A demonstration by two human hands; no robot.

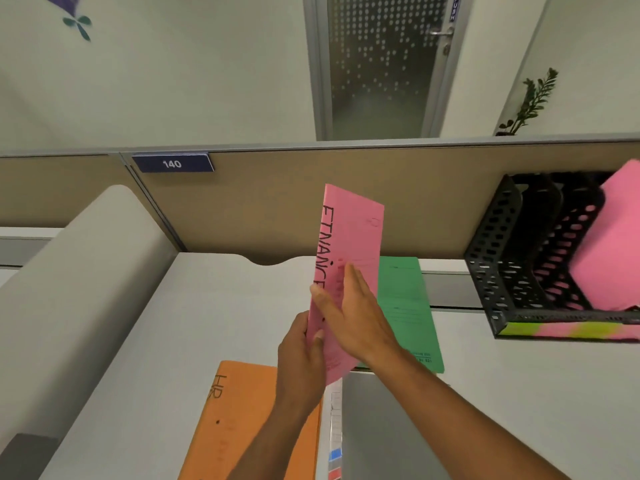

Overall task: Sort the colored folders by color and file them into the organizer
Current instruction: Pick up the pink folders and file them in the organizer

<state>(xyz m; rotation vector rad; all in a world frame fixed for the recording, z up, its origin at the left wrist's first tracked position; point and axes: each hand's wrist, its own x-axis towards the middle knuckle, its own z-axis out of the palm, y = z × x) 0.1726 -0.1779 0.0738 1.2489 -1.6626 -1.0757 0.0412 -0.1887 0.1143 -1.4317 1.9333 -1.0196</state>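
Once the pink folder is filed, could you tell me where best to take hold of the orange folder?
Probably its far short edge, from the partition side: the orange folder lies flat on the desk, and that edge is uncovered.

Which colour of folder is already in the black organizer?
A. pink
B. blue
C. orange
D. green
A: the filed pink folder stands in the organizer; the orange folder and green folder lie on the desk, and the left hand grips the held pink folder.
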